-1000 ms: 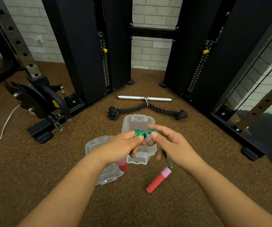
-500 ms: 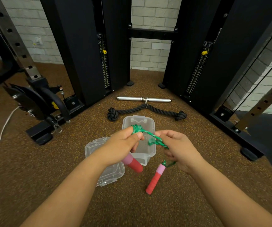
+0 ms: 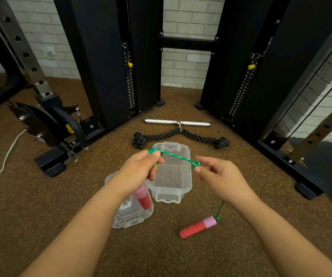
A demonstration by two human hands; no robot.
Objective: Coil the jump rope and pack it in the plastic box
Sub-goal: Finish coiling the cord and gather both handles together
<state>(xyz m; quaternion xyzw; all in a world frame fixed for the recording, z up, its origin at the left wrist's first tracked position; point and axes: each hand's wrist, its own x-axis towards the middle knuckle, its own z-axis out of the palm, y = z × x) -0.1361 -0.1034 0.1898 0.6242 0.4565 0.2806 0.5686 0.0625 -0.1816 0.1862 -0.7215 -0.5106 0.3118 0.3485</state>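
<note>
A green jump rope (image 3: 176,156) stretches taut between my two hands above the open clear plastic box (image 3: 187,184). My left hand (image 3: 141,168) grips a bunch of rope at its left end. My right hand (image 3: 218,176) pinches a small loop of rope at the right end. One red-and-pink handle (image 3: 142,197) hangs under my left hand, over the clear lid (image 3: 131,216). The other red-and-pink handle (image 3: 198,226) dangles on a green strand below my right wrist, close to the floor.
On the brown speckled floor behind the box lie a black rope attachment (image 3: 179,135) and a chrome bar (image 3: 177,122). Black cable-machine columns (image 3: 105,62) stand left and right. A black rack base (image 3: 55,162) sits at left.
My hands have drawn apart, pulling the bunched rope out into a taut line over the box. The right handle has swung lower and to the right.
</note>
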